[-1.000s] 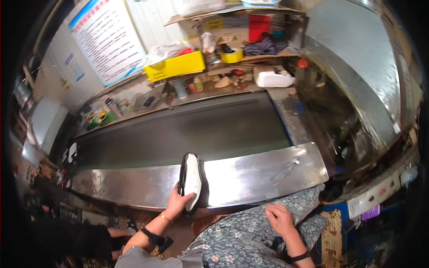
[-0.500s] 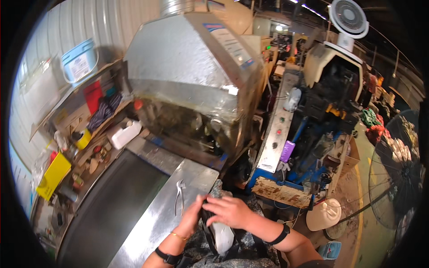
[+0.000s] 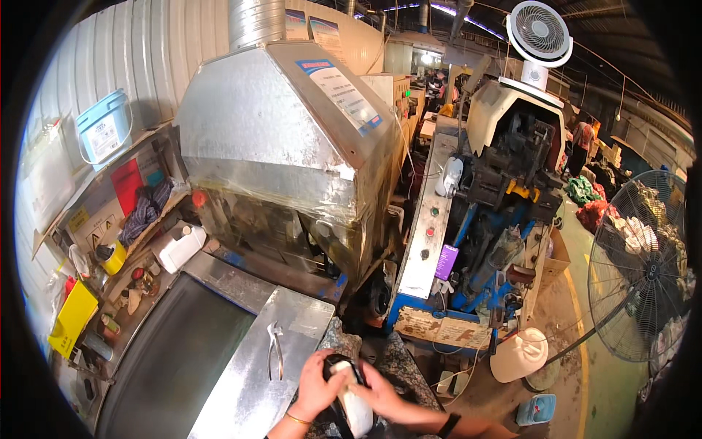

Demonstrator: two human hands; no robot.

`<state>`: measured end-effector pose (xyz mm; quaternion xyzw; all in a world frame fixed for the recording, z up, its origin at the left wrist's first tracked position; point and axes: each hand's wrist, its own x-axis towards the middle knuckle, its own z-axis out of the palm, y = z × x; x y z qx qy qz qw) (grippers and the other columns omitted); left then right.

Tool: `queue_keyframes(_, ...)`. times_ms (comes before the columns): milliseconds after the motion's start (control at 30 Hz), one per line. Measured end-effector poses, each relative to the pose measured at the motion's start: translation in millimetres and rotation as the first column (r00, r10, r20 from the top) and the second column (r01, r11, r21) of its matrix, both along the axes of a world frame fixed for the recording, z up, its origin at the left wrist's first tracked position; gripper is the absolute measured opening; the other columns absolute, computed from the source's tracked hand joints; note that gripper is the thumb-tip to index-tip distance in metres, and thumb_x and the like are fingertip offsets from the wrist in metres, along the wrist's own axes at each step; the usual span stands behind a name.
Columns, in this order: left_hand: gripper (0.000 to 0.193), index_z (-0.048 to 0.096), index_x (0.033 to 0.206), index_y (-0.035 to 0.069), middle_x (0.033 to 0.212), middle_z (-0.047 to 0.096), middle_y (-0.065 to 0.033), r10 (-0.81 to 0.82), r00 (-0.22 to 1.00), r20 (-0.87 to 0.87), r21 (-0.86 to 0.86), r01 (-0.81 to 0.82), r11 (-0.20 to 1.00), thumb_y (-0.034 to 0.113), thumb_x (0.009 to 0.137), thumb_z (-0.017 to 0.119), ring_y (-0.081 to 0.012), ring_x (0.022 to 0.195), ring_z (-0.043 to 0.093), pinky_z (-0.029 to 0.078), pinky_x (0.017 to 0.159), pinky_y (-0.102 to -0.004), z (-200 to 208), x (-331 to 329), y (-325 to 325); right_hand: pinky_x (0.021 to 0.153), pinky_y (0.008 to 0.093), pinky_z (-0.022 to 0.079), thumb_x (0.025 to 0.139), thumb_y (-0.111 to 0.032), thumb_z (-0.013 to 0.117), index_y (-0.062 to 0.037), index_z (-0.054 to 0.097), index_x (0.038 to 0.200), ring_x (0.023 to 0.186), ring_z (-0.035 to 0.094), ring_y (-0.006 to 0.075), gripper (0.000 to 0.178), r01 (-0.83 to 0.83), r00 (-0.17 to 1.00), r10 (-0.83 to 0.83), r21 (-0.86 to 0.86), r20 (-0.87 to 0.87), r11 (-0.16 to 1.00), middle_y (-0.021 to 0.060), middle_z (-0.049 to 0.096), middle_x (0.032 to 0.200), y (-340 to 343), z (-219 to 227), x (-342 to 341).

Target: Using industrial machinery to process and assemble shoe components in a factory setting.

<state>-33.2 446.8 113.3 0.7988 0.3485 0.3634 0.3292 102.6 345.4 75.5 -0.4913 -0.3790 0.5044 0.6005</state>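
Observation:
My left hand is closed around the far end of a white shoe-shaped form with black material on it, its thumb lying on top. My right hand grips the right side of the same piece, its fingers partly hidden. The form is held over my lap, low in the picture, and its near end runs to the lower edge. Ahead and to the left, metal pincers lie with their jaws pointing away from me on a shiny metal tabletop, touched by neither hand.
Left of the tabletop runs a dark conveyor belt leading to a metal hood. A cluttered shelf lines the wall. On the right stand a blue-framed machine, a cream jug and a large floor fan.
Both hands are lower in the picture and have closed in on the shoe-shaped form; my right fingers were stretched out over it before. The whole view has shifted, while the pincers stay on the tabletop.

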Motion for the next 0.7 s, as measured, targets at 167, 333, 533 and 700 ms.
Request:
queue_keyframes(167,0.044,0.053,0.12,-0.001,0.111,0.063,-0.0185,-0.019,0.998,0.064,-0.416,0.044,0.908,0.017,0.084,0.069,-0.0284,0.103,0.061,0.048,0.091,-0.0366,-5.0,-16.7,29.4,0.058,0.033,0.046,0.098,-0.025,0.057,0.0,0.06,0.082,0.065,0.052,0.0098,0.03,0.078,0.893,-0.05,-0.043,0.448,0.996,0.0078,0.056,0.064,-6.5,-40.4,12.1)
queue_keyframes(333,0.045,0.049,0.125,-0.001,0.105,0.061,-0.0072,0.026,0.95,0.311,-0.613,0.18,0.769,0.01,0.086,0.071,-0.0131,0.095,0.058,0.049,0.083,-0.0265,-19.0,-23.0,18.5,0.072,0.0288,0.048,0.098,-0.031,0.058,-0.0026,0.066,0.102,0.077,0.058,0.0126,0.03,-0.203,0.969,0.145,-0.305,-0.202,0.93,0.001,0.067,0.089,1.3,-34.3,34.2)
queue_keyframes(533,0.046,0.049,0.125,0.0,0.109,0.058,-0.0063,0.15,0.924,0.35,-0.692,0.147,0.707,0.007,0.085,0.072,-0.013,0.097,0.056,0.048,0.084,-0.027,-35.6,-29.6,13.0,0.087,0.0309,0.05,0.099,-0.051,0.047,-0.0049,0.059,0.125,0.098,0.063,0.0158,0.055,-0.422,0.635,-0.03,-0.379,-0.772,0.823,0.008,0.066,0.115,6.8,-26.3,10.0)
queue_keyframes(700,0.048,0.05,0.125,0.0,0.114,0.056,-0.007,0.09,0.952,0.291,-0.673,0.137,0.727,0.011,0.085,0.072,-0.0139,0.1,0.055,0.047,0.087,-0.0275,-34.3,-35.6,23.9,0.088,0.0375,0.049,0.101,-0.056,0.034,0.0029,0.06,0.12,0.099,0.064,0.0233,0.067,-0.201,0.973,0.225,-0.66,-0.05,0.724,0.0178,0.067,0.109,19.1,-6.1,3.9)
